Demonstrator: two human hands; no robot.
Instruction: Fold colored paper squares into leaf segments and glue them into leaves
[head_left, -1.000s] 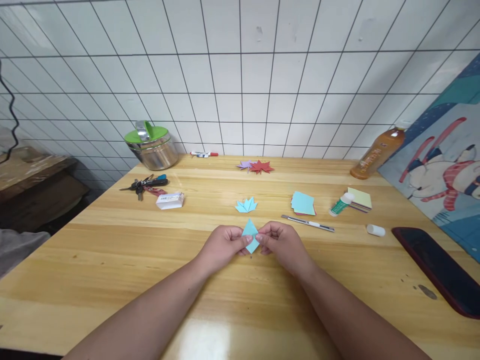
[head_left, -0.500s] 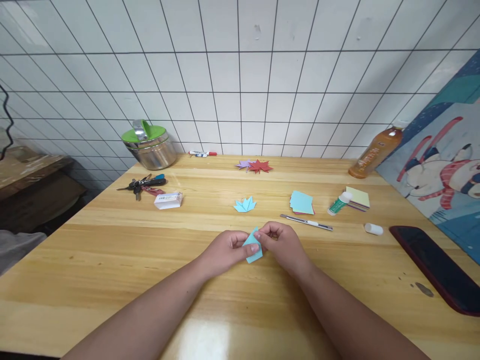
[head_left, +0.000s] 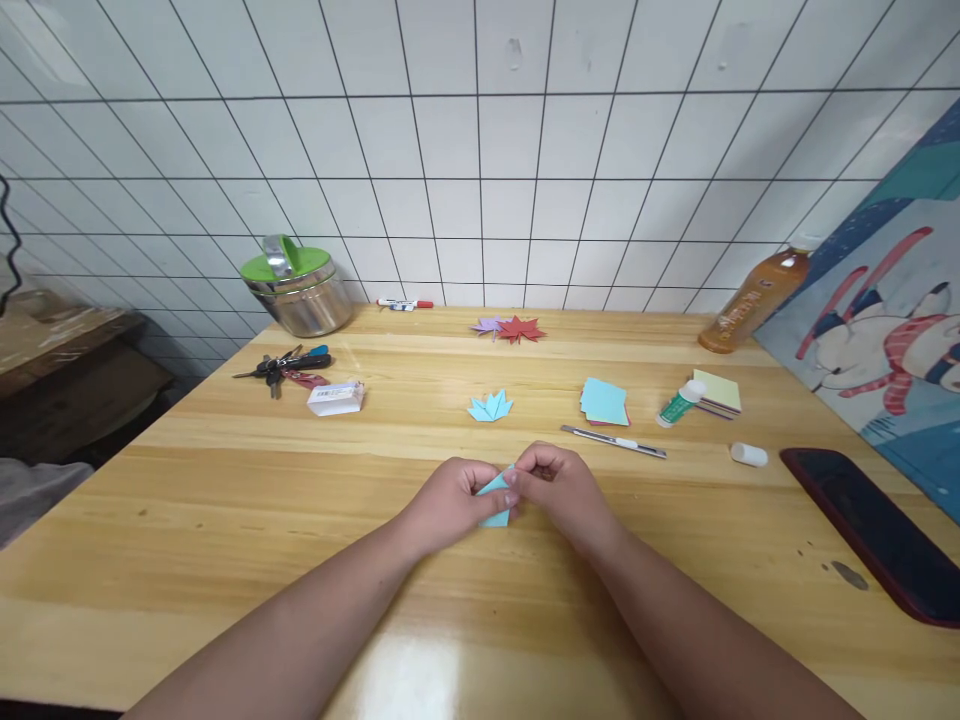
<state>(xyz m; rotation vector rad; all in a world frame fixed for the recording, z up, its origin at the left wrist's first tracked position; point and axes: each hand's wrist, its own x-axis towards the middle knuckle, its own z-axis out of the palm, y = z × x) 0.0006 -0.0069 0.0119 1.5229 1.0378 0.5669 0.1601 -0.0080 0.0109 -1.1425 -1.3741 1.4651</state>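
Note:
Between my two hands is a small folded piece of light blue paper (head_left: 495, 508), held just above the wooden table. My left hand (head_left: 459, 500) grips its left side, thumb across the front. The thumb and index finger of my right hand (head_left: 559, 490) pinch its upper right edge; the other fingers curl in. Beyond them lies a light blue folded paper piece with pointed tips (head_left: 491, 406). To the right are a stack of blue square paper (head_left: 604, 401) and a utility knife (head_left: 613, 441). Purple (head_left: 489, 325) and red paper leaves (head_left: 522, 330) overlap near the wall.
On the right are a glue stick (head_left: 681, 403), its white cap (head_left: 748, 455), a yellow-topped paper pad (head_left: 717, 392), a phone (head_left: 870, 530) and a tea bottle (head_left: 757, 300). Leftward stand a green-lidded pot (head_left: 300, 290), keys (head_left: 281, 366), a white box (head_left: 335, 399) and a marker (head_left: 405, 304).
The held blue paper has turned and tilted, its top now leaning right and its lower edge lying flatter. Both hands have stayed nearly in place, with small finger shifts.

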